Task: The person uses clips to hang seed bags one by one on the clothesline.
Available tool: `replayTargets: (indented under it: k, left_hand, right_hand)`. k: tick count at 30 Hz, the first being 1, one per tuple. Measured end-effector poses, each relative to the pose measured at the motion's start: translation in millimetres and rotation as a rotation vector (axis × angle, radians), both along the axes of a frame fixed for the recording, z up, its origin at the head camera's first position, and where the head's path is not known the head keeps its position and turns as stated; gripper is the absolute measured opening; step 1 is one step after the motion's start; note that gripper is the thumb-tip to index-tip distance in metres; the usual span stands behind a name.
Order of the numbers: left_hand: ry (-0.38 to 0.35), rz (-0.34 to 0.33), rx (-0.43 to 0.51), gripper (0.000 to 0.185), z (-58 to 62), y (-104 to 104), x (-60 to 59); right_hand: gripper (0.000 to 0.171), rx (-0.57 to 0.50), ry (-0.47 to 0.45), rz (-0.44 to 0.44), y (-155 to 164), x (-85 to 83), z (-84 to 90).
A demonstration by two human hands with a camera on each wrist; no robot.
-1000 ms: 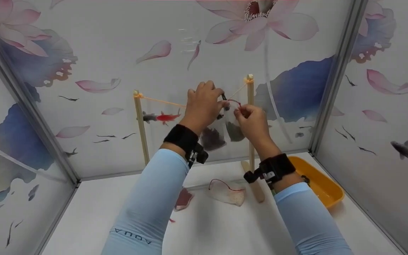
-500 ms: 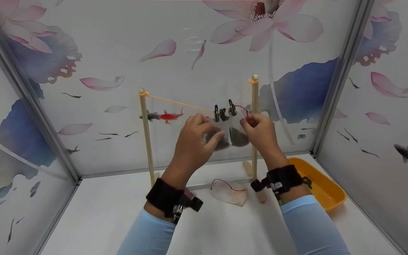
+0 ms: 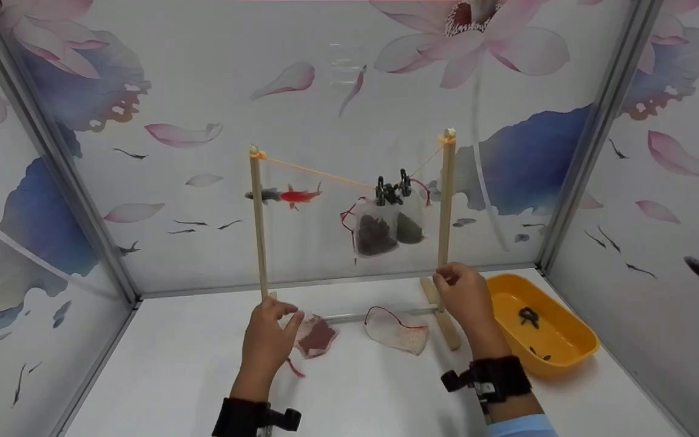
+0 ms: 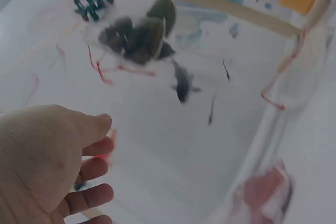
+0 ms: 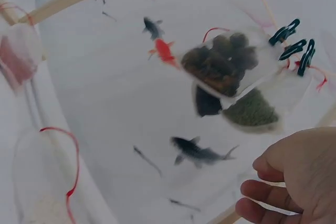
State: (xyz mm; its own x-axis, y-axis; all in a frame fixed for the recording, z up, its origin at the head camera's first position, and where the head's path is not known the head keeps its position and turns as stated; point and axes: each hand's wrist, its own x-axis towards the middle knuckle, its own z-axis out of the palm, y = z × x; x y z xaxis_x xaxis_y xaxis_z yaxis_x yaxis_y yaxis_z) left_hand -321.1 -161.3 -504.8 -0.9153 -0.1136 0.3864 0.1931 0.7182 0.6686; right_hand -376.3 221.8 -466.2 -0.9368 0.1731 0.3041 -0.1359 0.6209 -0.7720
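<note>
Two drawstring mesh bags hang from the orange cord (image 3: 313, 173), one with dark lumpy contents (image 3: 376, 235), the other with green contents (image 3: 410, 229). Several dark green clips (image 3: 391, 189) grip them close together on the cord. My left hand (image 3: 267, 340), fingers loosely bent and holding nothing, is low by the left post, nearest a bag with reddish contents (image 3: 318, 338) on the table. Beside the right post, my right hand (image 3: 466, 297) is also loosely bent; the right wrist view shows nothing in its fingers. A bag with pale contents (image 3: 398, 334) lies between the hands.
Two wooden posts (image 3: 258, 224) carry the cord, joined low down by a bar (image 3: 349, 316). A yellow tray (image 3: 589, 343) at the right holds dark clips (image 3: 528, 317). Printed walls (image 3: 204, 267) enclose the white table (image 3: 167, 364).
Both hands have left the hanging bags and come down toward the table, the left also moving leftward. The right hand has let go of the red drawstring. The bags remain on the cord.
</note>
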Motion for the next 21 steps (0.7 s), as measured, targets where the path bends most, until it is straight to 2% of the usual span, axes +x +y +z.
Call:
replayTargets:
  k: [2,5,8,11,16,19,21]
  left_hand:
    - [-0.065,0.039,-0.021,0.020,-19.7,-12.8,-1.8]
    - [-0.093,0.078,-0.061,0.020,-40.0,-28.0,-4.8]
    - [-0.112,0.117,-0.102,0.024,-51.2,-38.5,-6.1]
    - [-0.158,0.134,-0.119,0.031,-57.4,-44.4,-6.4]
    - [-0.212,0.130,-0.103,0.030,-60.9,-47.5,-9.0]
    - [-0.225,0.135,-0.096,0.024,-63.4,-48.6,-8.2]
    - [-0.226,0.130,-0.103,0.020,-66.0,-49.3,-7.0]
  right_hand:
    - [0.026,0.032,-0.104,0.011,4.4,0.1,-19.7]
    - [0.031,0.078,-0.238,0.026,10.9,-0.8,-44.0]
    - [0.035,0.108,-0.342,0.048,16.6,-2.6,-60.8]
    - [0.037,0.118,-0.392,0.063,20.7,-6.1,-70.7]
    - [0.038,0.126,-0.444,0.091,26.6,-11.3,-73.3]
    - [0.038,0.181,-0.428,0.090,36.7,-11.5,-61.9]
    - [0.042,0.220,-0.394,0.083,51.6,-4.6,-45.8]
